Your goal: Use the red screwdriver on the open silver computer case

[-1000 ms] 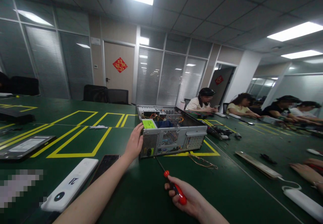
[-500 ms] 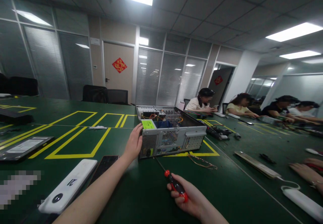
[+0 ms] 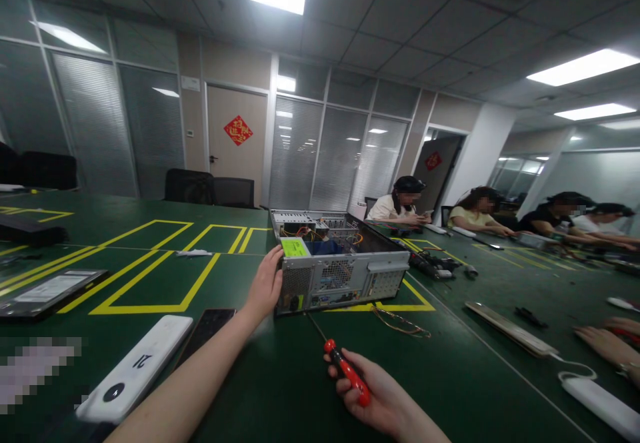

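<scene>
An open grey computer case lies flat on the green table, its rear panel facing me and wires showing inside. My left hand presses flat against the case's near left corner, fingers stretched out. My right hand is closed round the red handle of a screwdriver. The screwdriver's thin shaft points toward the bottom edge of the case's rear panel.
A white device and a dark phone lie at my left. A flat panel rests far left. A power strip and another person's hands are at right. Several people sit along the table's far right. Loose wire lies by the case.
Almost nothing has changed; my right hand with the screwdriver has shifted very slightly, and my left hand stays on the case.
</scene>
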Tool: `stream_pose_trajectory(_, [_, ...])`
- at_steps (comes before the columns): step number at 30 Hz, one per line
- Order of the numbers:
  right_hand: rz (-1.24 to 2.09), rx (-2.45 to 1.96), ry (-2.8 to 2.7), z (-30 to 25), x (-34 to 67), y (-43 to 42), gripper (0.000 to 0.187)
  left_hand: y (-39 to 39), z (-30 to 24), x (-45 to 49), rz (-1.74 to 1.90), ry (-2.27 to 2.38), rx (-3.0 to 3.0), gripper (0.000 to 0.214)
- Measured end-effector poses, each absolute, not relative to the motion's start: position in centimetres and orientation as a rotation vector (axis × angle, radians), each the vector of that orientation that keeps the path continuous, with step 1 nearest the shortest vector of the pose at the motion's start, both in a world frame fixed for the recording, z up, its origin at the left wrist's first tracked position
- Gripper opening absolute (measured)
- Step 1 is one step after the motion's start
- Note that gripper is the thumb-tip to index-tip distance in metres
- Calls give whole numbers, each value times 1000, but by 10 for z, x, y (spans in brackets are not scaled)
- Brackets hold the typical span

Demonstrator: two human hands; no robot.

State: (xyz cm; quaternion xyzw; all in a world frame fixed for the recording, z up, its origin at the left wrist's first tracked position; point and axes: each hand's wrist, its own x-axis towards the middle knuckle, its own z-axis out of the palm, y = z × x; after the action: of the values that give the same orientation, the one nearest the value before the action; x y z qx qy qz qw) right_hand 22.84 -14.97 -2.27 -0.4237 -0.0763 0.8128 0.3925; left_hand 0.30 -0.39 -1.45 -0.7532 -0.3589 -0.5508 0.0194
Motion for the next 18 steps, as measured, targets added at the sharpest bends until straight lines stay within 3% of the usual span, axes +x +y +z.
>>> stream_pose_trajectory(5, [2087, -1046, -119, -19, 228, -151, 19, -3, -15, 3, -1710, -1109, -2341, 44])
stream_pose_trajectory(18, [2141, -1119, -299, -20, 231, -149, 30, -3, -16, 3, -1700, -1113, -2329, 43])
